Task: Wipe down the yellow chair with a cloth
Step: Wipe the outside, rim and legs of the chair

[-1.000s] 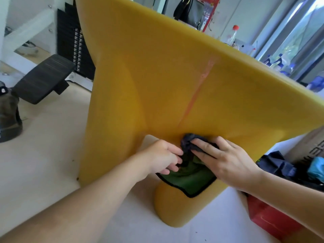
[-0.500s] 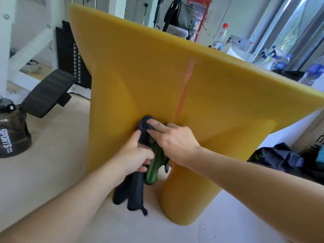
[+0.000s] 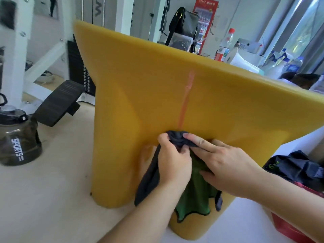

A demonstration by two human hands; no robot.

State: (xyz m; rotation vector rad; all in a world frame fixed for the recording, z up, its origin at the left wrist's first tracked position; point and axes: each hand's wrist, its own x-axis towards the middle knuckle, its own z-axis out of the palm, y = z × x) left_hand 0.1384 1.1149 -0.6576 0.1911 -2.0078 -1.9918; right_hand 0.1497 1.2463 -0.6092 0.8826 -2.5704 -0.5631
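The yellow chair (image 3: 157,85) seems to be moulded plastic, smooth and matt with a weak sheen. Just above the left hand (image 3: 173,163), a pale reddish streak (image 3: 185,102) marks its surface. The cloth (image 3: 196,195), gripped by this hand and pressed by the right hand (image 3: 226,165), is soft, fuzzy fabric without shine. Far to the left of the left hand stands a jug (image 3: 17,137) of dark, glossy, half-transparent plastic on a smooth pale floor (image 3: 43,199).

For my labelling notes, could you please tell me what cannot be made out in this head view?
Head view:
yellow plastic chair: right end cut off by the frame edge
dark grey and green cloth: middle hidden under left hand and right hand
red poster lettering: too small, blurred
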